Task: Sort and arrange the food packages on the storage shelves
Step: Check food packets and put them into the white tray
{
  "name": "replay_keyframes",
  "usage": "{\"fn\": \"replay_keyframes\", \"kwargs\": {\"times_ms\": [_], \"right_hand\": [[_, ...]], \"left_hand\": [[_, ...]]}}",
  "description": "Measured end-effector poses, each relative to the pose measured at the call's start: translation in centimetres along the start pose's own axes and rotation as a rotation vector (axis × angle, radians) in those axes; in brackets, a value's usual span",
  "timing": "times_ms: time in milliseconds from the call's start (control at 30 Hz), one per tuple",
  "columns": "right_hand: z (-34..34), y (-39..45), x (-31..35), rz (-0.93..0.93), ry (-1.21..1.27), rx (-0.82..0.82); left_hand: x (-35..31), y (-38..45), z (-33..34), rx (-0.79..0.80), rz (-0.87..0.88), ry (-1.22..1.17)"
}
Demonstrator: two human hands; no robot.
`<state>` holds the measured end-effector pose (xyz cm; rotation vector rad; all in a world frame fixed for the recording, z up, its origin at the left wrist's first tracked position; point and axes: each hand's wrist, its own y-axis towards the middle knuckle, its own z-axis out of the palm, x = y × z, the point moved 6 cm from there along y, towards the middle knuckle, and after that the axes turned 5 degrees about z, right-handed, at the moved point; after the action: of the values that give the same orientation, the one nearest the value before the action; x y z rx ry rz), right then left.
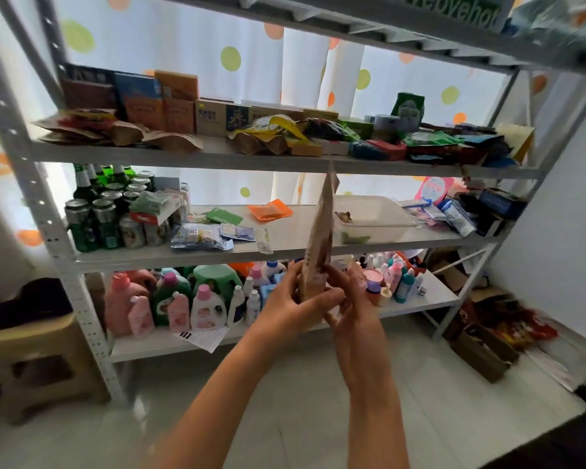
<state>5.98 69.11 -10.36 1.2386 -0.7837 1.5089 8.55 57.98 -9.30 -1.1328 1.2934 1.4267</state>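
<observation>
Translucent plastic makes up the shallow tub (372, 218) on the middle board of the white metal shelving rack (82, 299); inside it lie a small brownish item at its left end and something green against its front wall, both too blurred to name. Left of the tub on the same board lie an orange pouch (269, 210), a green card (224, 216) with unreadable white lettering, and a clear bag of small packets (197, 236), and further left stand green cans and bottles (105, 211). On the board above the tub, upright boxes (163, 99) stand at the back left, with brown paper pouches (129, 132) and loose packets heaped in front; their printing is too blurred to read. On the board below the tub stand pink, white and green detergent bottles (183, 299).

In front of the tub, a tall tan-and-brown food pouch (318, 238) is held upright, edge-on to the camera, its top reaching the edge of the board above. Both hands grip its lower end: the left hand (296, 308) wraps around it with fingers closed across the front, and the right hand (352, 299) pinches it from the other side. Its print cannot be read.

At the rack's top right, a green sign (454, 10) shows cut-out letters, partly cropped.
</observation>
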Motion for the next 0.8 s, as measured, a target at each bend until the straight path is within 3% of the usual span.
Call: {"fn": "replay_keyframes", "kwargs": {"times_ms": [133, 267, 367, 800], "right_hand": [[-0.2, -0.5, -0.8, 0.008, 0.007, -0.028], [-0.8, -0.9, -1.4, -0.045, -0.068, -0.135], [-0.2, -0.9, -2.1, -0.023, -0.038, -0.113], [1.7, 1.3, -6.1, 0.029, 0.069, -0.163]], "left_hand": [[1.2, -0.7, -1.6, -0.05, -0.068, -0.187], [1.8, -1.4, -4.0, -0.147, -0.074, -0.253], [2.5, -1.5, -5.3, -0.184, -0.114, -0.291], [3.5, -1.4, -9.5, -0.306, -0.023, -0.075]]}}
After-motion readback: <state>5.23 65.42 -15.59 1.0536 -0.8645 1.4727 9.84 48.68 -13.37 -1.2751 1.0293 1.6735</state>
